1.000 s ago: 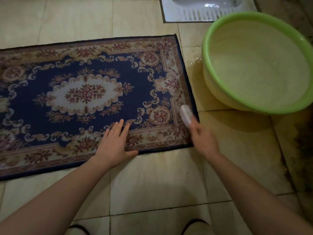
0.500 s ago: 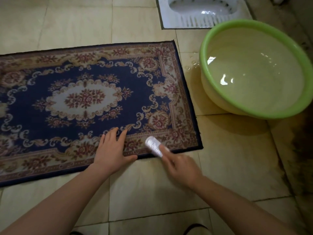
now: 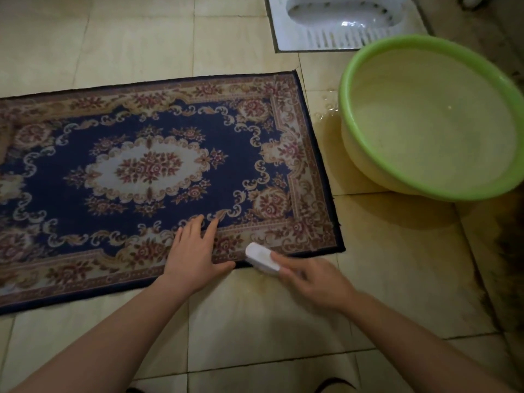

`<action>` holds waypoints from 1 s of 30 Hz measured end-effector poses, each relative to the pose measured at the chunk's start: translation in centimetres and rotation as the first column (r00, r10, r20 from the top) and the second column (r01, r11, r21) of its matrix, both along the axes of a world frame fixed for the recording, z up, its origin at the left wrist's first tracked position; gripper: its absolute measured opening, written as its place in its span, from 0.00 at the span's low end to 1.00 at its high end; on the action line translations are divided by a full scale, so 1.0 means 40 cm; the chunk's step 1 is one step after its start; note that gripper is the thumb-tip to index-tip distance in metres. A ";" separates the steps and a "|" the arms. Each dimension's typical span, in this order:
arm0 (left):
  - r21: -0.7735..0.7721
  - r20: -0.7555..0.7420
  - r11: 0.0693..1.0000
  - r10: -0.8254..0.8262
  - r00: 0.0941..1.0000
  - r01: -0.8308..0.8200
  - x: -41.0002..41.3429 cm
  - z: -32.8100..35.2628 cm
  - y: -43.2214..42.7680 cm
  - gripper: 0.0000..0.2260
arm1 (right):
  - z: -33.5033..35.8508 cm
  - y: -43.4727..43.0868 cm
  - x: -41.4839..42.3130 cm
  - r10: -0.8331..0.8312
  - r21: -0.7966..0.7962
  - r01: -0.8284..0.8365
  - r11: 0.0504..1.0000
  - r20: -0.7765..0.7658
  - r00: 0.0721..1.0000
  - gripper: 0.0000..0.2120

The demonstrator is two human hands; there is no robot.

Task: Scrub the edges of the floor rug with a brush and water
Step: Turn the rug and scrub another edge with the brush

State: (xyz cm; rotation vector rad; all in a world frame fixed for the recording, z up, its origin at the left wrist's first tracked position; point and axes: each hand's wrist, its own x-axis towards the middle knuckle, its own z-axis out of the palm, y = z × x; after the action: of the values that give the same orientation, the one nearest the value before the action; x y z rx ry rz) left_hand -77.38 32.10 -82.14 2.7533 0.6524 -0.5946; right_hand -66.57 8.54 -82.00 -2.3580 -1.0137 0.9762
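Note:
A dark blue floor rug (image 3: 147, 165) with a beige floral border lies flat on the tiled floor. My left hand (image 3: 194, 255) presses flat on its near border, fingers straight. My right hand (image 3: 310, 280) grips a small white brush (image 3: 262, 259), which sits on the rug's near edge close to the right corner, just right of my left thumb. A green basin (image 3: 351, 78) filled with water stands to the right of the rug.
A white squat toilet pan (image 3: 340, 24) is set into the floor at the top. Water is pooled on the tiles (image 3: 329, 114) between rug and basin. Dark grime (image 3: 507, 251) stains the floor along the right side. Bare beige tiles (image 3: 255, 321) lie under my arms.
My right hand has carried the brush from the rug's right edge round the corner to its near edge, moving left toward my left hand. The left hand has stayed in place.

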 end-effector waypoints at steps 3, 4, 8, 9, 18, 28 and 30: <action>-0.001 0.001 1.000 -0.007 1.000 0.007 -0.002 -0.003 0.005 0.46 | -0.002 -0.004 0.163 -0.420 0.071 0.415 0.907 0.086 0.903 0.18; 0.001 -0.003 1.000 -0.013 1.000 0.013 -0.002 -0.003 0.007 0.46 | -0.013 -0.015 0.192 -0.528 0.085 0.521 0.849 0.156 0.835 0.19; 0.004 -0.017 1.000 -0.020 1.000 0.020 0.008 0.005 0.008 0.47 | -0.028 -0.069 0.095 -0.302 0.010 0.304 0.953 0.150 0.941 0.21; 0.001 -0.018 1.000 -0.011 1.000 0.011 0.010 0.006 0.007 0.47 | -0.018 -0.079 0.059 -0.147 -0.030 0.151 0.988 0.105 0.983 0.21; -0.020 -0.031 1.000 0.004 1.000 -0.004 0.012 0.007 0.001 0.46 | -0.027 -0.068 0.217 -0.529 0.080 0.523 0.849 0.152 0.835 0.20; -0.034 -0.037 0.999 0.007 0.999 -0.008 0.011 0.011 0.005 0.47 | -0.003 -0.024 0.205 -0.508 0.070 0.503 0.861 0.077 0.858 0.20; -0.028 -0.025 0.999 0.024 0.999 -0.024 0.001 0.011 -0.001 0.46 | -0.008 -0.004 0.145 -0.590 0.087 0.584 0.807 0.097 0.801 0.20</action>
State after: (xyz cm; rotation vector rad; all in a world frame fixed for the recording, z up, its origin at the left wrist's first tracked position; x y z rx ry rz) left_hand -77.34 32.08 -81.70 2.7126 0.6763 -0.6280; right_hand -60.77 8.37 -82.33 -2.4654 -0.2760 0.5587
